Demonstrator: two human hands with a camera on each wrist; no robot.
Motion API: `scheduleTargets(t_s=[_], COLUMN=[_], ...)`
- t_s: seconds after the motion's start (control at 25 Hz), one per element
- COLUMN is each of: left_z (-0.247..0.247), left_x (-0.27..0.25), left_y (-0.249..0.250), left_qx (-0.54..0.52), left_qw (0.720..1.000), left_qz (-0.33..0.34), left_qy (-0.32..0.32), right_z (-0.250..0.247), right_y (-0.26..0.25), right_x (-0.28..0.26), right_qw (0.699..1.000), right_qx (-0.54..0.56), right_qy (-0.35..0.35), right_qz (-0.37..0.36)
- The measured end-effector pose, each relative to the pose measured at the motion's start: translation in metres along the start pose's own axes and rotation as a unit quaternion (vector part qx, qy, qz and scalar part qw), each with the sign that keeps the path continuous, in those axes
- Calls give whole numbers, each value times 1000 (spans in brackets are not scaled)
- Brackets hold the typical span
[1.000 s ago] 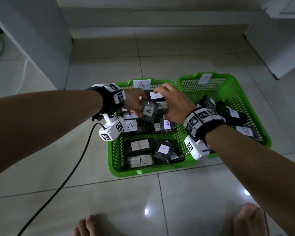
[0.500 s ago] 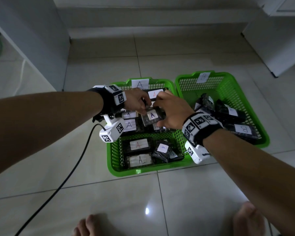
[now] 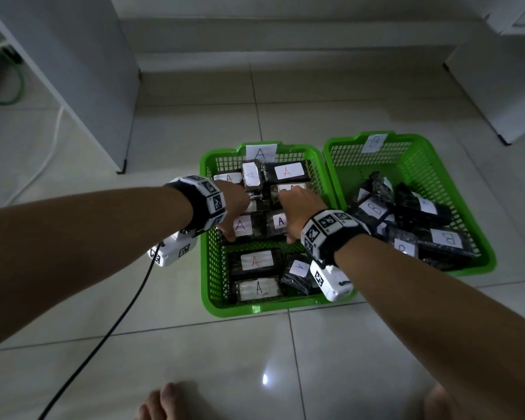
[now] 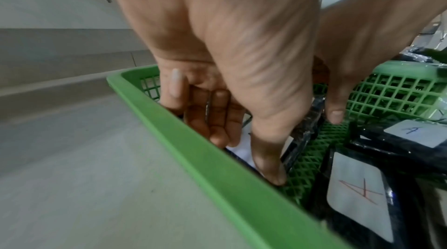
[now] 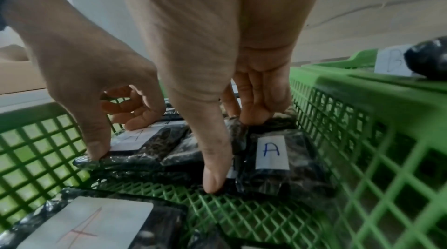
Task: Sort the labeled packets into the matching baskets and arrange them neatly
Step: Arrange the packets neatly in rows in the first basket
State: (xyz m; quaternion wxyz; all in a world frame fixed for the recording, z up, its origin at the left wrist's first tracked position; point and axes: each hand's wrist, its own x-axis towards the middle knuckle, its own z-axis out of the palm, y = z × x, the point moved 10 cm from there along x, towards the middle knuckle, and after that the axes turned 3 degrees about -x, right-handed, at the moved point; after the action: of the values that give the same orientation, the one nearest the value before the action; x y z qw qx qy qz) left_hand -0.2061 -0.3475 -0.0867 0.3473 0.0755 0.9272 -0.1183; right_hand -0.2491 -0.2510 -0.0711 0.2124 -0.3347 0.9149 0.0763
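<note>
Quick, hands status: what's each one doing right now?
Left hand: grips the black-A packet in basket A.
Right hand: grips the blue-A packet.

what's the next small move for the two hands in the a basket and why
Probably slide the middle row of packets back toward the far row. The left hand and right hand each grip an end of it, bare mesh shows in front, and the basket marked A isn't tidy yet.

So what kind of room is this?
Probably a room at home: the green baskets sit on a shiny tiled floor, the person's bare feet show, and white cabinets stand nearby.
</note>
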Motion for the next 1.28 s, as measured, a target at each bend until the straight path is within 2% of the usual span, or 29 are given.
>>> scheduleTargets(t_s=[0.2, 0.36, 0.52, 0.8, 1.16, 1.28], left_z=[2, 4, 3, 3, 3, -1], left_x=[2, 5, 5, 5, 2, -2], left_y=[-4, -4, -2, 4, 7, 12], left_qx=[-27, -28, -21, -6, 6, 17], left_qw=[1000, 1000, 1000, 1000, 999, 998], left_qz=[-11, -9, -2, 22, 30, 51], left_qy=[3, 0, 5, 14, 18, 36], right_z=[10, 7, 10, -1, 9, 4], right_y=[12, 12, -5, -22, -19, -15], right_x=[-2, -6, -8, -8, -4, -9], right_qw=[996, 996, 998, 996, 995, 997], right_qx=[75, 92, 39, -63, -51, -18], right_qy=[-28, -15, -12, -1, -20, 6], right_qz=[33, 13, -41, -67, -83, -75])
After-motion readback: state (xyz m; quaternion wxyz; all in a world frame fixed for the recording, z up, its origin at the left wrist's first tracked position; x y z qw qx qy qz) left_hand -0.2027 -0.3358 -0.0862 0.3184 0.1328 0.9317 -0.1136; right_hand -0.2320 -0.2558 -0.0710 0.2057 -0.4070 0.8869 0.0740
